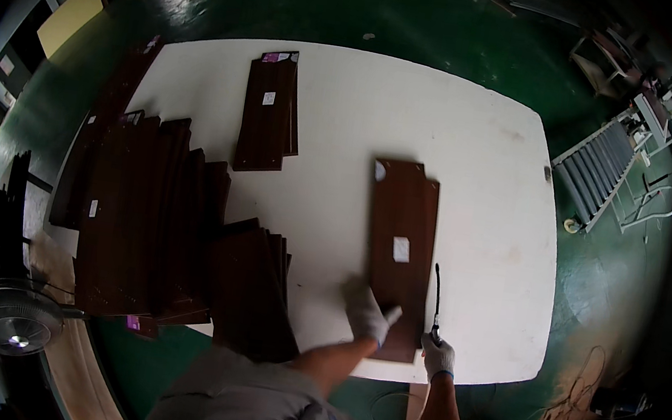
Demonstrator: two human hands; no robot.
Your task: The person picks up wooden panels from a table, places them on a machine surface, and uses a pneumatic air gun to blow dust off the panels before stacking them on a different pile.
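On the worktop (487,231), the board (396,283) lies at one o'clock from the blurred left hand (368,312), whose grip I cannot tell, and at eleven from the right hand (438,358), clamped round a black tool (435,332).

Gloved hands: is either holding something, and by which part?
The right hand grips a slim dark tool by its near end. The left hand is blurred at a brown board; its grip is unclear.

Brown board (401,281): flat on white table (496,232)
Left hand (369,313): at the board's left edge
Right hand (437,358): I grip a black tool (437,303) right of the board
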